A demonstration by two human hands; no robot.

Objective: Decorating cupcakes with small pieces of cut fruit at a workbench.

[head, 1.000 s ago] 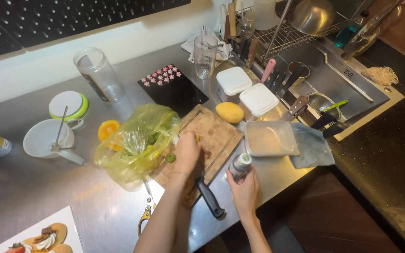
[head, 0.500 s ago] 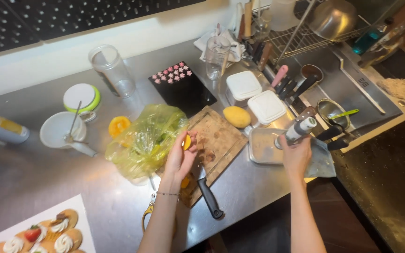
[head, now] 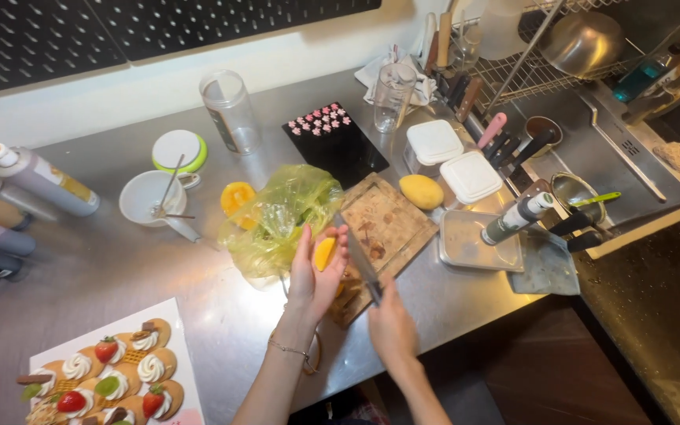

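Left hand [head: 314, 271] cups orange fruit piece [head: 324, 253]; right hand [head: 391, 327] grips knife [head: 358, 256].

Overall light: warm indoor light, fairly bright on the brushed steel countertop [head: 143, 267], dimmer toward the dark floor right of it.
Glare: soft pale sheen on the steel just behind the worn wooden cutting board [head: 383, 228]; highlights glint on the crumpled yellow-green plastic bag [head: 281, 216] left of the board.
Shadows: soft ones fall toward the camera under the forearms, near the board's front edge.
Sharpness: board sharp; slight motion softness on the right hand [head: 391, 330].
Distortion: wide-angle bend; the wall behind the board curves, corners stretch.
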